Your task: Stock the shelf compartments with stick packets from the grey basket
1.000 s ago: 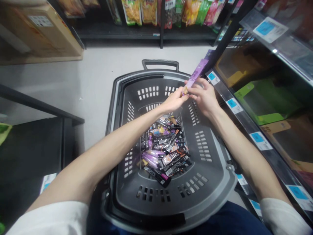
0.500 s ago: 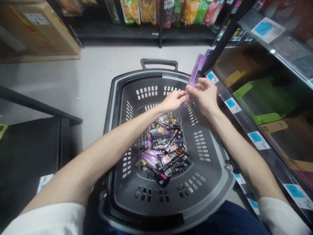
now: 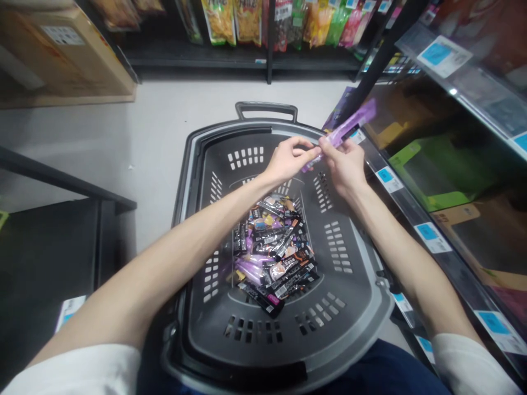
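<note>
Over the far right rim of a grey shopping basket (image 3: pixel 358 323), both my hands meet at a long purple snack packet (image 3: pixel 354 123). My right hand (image 3: pixel 345 163) is closed around its middle, with the upper part sticking out to the right, slightly blurred. My left hand (image 3: pixel 291 158) pinches near the packet's lower end, thumb and forefinger together. Inside the basket lies a heap of slim black and purple snack packets (image 3: pixel 275 252). Another dark purple piece (image 3: pixel 343 104) shows behind the hands, beside the shelf post.
A shelf unit (image 3: pixel 430 236) with blue price tags and green and brown boxes runs along the right. Bagged snacks (image 3: pixel 249 22) hang on the far shelf. A large cardboard box (image 3: pixel 82 60) stands at back left, a dark rack (image 3: pixel 53 236) at left.
The purple packet has swung from nearly upright to a slant toward the right. My left hand's fingers have lifted and curled a little; the heap in the basket looks the same.
</note>
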A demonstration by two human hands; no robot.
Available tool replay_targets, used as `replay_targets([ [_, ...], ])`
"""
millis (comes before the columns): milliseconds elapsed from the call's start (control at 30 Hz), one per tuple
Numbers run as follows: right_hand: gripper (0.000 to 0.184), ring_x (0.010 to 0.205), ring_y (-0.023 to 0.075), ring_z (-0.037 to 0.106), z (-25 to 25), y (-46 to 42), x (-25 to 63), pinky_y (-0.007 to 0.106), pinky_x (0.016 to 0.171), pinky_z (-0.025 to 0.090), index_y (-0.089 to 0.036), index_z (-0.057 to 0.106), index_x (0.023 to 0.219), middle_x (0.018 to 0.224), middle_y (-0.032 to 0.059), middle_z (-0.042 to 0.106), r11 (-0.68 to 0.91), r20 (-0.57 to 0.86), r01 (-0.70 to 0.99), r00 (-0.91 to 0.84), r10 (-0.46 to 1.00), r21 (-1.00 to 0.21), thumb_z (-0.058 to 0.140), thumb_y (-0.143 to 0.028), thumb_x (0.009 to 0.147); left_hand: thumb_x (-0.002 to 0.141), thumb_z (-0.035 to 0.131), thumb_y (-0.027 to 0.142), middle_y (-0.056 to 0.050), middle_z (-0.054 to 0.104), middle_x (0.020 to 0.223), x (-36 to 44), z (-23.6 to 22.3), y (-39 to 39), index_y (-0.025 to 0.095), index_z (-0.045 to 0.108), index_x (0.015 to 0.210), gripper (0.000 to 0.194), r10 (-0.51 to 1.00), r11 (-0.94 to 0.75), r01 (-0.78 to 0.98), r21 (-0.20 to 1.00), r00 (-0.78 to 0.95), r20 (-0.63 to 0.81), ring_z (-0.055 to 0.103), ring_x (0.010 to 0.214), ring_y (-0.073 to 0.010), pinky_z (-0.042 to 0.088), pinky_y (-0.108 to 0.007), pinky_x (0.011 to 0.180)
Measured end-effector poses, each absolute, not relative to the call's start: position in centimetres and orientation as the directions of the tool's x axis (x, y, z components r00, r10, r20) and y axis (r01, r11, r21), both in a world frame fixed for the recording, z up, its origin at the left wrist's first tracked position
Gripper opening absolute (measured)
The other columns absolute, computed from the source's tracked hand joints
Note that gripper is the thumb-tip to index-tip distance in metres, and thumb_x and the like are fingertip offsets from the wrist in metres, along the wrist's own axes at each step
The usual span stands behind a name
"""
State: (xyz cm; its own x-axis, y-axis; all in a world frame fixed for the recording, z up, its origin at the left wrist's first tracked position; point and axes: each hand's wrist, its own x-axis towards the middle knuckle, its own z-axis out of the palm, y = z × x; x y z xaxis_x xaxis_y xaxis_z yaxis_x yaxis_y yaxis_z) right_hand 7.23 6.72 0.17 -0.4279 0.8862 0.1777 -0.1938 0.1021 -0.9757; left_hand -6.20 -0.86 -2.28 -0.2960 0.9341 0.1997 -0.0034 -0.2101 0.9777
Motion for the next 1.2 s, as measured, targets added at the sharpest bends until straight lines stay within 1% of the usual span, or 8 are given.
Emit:
replay_targets([
  [100, 0.051, 0.108, 0.0264, 0.071, 0.4, 6.9, 7.2, 0.043, 0.094, 0.062, -0.020, 0.065, 0.090, 0.096, 0.0046, 0.073, 0.097, 0.184, -0.246, -0.363, 0.913, -0.964, 0.094, -0.048, 0.059, 0.075, 0.084, 0.052, -0.005, 0.076, 0.087, -7.2, -1.8, -0.8, 0.017, 0.064, 0.098, 0.047, 0.860, -0.331, 0.059, 0.942, -0.393, 0.326, 0.074, 0.082, -0.0162, 0.058, -0.033, 0.083],
  [167, 0.050, 0.111, 0.0266, 0.071, 0.8, 6.6, 7.2, 0.045, 0.099, 0.060, -0.021, 0.066, 0.090, 0.099, 0.0044, 0.074, 0.074, 0.180, -0.279, -0.375, 0.909, -0.957, 0.095, -0.047, 0.058, 0.073, 0.085, 0.053, -0.006, 0.076, 0.093, -7.8, -1.6, -0.8, 0.017, 0.065, 0.098, 0.048, 0.811, -0.394, 0.102, 0.914, -0.429, 0.397, 0.073, 0.090, -0.0182, 0.057, -0.036, 0.088],
  [267, 0.053, 0.116, 0.0258, 0.069, 1.4, 5.8, 7.3, 0.044, 0.106, 0.056, -0.022, 0.067, 0.090, 0.106, 0.0030, 0.076, 0.037, 0.182, -0.303, -0.467, 0.865, -0.952, 0.098, -0.041, 0.052, 0.075, 0.083, 0.053, -0.005, 0.074, 0.087, -8.2, -1.5, -0.7, 0.018, 0.065, 0.095, 0.044, 0.771, -0.427, 0.140, 0.893, -0.461, 0.440, 0.072, 0.090, -0.0193, 0.057, -0.038, 0.088],
  [500, 0.057, 0.113, 0.0247, 0.070, 1.2, 5.7, 7.5, 0.043, 0.104, 0.057, -0.022, 0.067, 0.094, 0.107, 0.0039, 0.076, 0.000, 0.114, -0.217, -0.513, 0.851, -0.976, 0.098, -0.041, 0.051, 0.078, 0.079, 0.021, 0.001, 0.065, 0.072, -8.1, -0.9, -0.5, 0.019, 0.064, 0.090, 0.019, 0.778, -0.426, 0.101, 0.899, -0.467, 0.420, 0.068, 0.081, -0.0178, 0.057, -0.038, 0.081],
  [633, 0.055, 0.112, 0.0241, 0.071, 1.5, 5.5, 7.5, 0.041, 0.102, 0.058, -0.022, 0.068, 0.093, 0.105, 0.0033, 0.077, -0.001, 0.112, -0.210, -0.524, 0.844, -0.978, 0.098, -0.042, 0.052, 0.076, 0.075, 0.014, 0.002, 0.061, 0.068, -8.2, -0.4, -0.3, 0.019, 0.063, 0.084, 0.015, 0.757, -0.447, 0.124, 0.886, -0.475, 0.449, 0.067, 0.076, -0.0166, 0.057, -0.035, 0.075],
  [767, 0.054, 0.105, 0.0230, 0.072, 2.2, 4.8, 7.5, 0.041, 0.100, 0.060, -0.023, 0.068, 0.093, 0.103, 0.0028, 0.077, -0.019, 0.087, -0.179, -0.564, 0.821, -0.984, 0.097, -0.045, 0.054, 0.075, 0.080, 0.022, 0.001, 0.063, 0.073, -8.7, 0.2, -0.6, 0.019, 0.063, 0.085, 0.020, 0.755, -0.466, 0.135, 0.874, -0.454, 0.473, 0.068, 0.080, -0.0168, 0.057, -0.034, 0.077],
  [967, 0.051, 0.084, 0.0179, 0.074, 2.4, 4.0, 7.4, 0.039, 0.093, 0.064, -0.025, 0.067, 0.092, 0.093, -0.0004, 0.077, 0.010, 0.129, -0.219, -0.535, 0.835, -0.976, 0.097, -0.044, 0.055, 0.069, 0.090, 0.041, -0.002, 0.072, 0.087, -9.2, 0.7, -1.4, 0.021, 0.063, 0.103, 0.048, 0.807, -0.464, 0.033, 0.885, -0.397, 0.437, 0.071, 0.097, -0.0223, 0.055, -0.042, 0.092],
  [1200, 0.052, 0.084, 0.0187, 0.075, 2.2, 3.9, 7.1, 0.039, 0.088, 0.064, -0.024, 0.065, 0.094, 0.090, 0.0005, 0.075, 0.069, 0.166, -0.214, -0.476, 0.864, -0.974, 0.096, -0.043, 0.057, 0.069, 0.089, 0.035, -0.004, 0.073, 0.099, -8.9, 0.9, -1.6, 0.021, 0.066, 0.104, 0.044, 0.839, -0.462, -0.060, 0.885, -0.352, 0.414, 0.071, 0.106, -0.0220, 0.054, -0.044, 0.099],
])
